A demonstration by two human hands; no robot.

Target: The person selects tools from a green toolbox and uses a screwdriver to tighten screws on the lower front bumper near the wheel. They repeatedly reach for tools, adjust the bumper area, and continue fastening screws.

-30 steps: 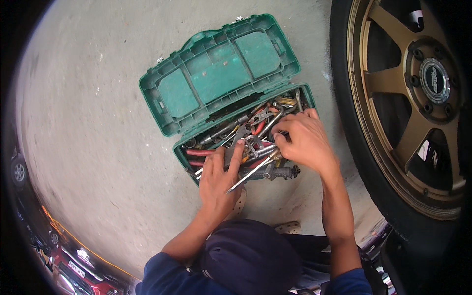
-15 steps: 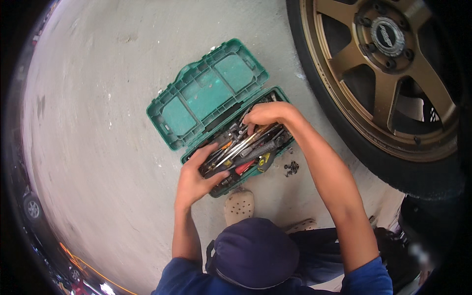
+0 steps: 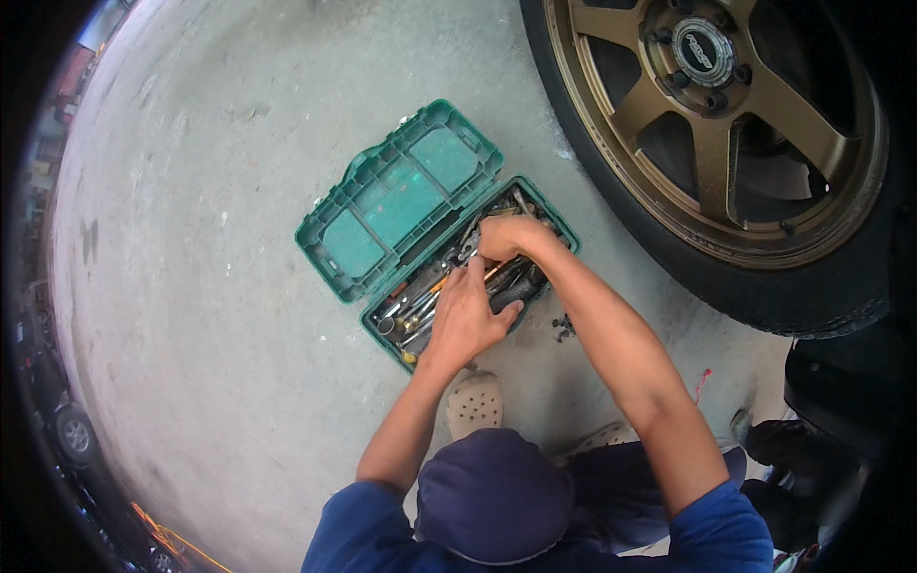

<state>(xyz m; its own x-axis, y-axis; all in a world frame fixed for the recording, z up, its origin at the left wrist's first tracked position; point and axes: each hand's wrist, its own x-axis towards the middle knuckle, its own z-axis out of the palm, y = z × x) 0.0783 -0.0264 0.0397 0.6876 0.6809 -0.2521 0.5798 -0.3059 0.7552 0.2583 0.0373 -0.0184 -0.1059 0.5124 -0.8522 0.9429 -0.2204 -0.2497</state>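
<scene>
A green toolbox (image 3: 564, 222) lies on the floor with its hinged lid (image 3: 394, 202) swung back, and it is crowded with metal hand tools (image 3: 416, 307). Over the middle of the box is my left hand (image 3: 467, 315), thumb spread from fingers that stretch down among the tools. Beside its fingertips, my right hand (image 3: 508, 237) reaches in from the right. The fingers of that hand are mostly hidden, so what they touch cannot be made out. A socket-like round end (image 3: 386, 326) and an orange-handled tool (image 3: 437, 286) show left of my left hand.
A large bronze-spoked wheel (image 3: 712, 162) with a black tyre stands to the right. Small dark pieces (image 3: 564, 328) lie on the concrete floor (image 3: 210, 286) by the box. A beige clog (image 3: 475, 402) is just in front of the box. An orange cable (image 3: 172, 537) runs at lower left.
My left hand has moved right, from the box's left end to its middle, close to my right hand. My right hand stays inside the box. The whole view has shifted slightly.
</scene>
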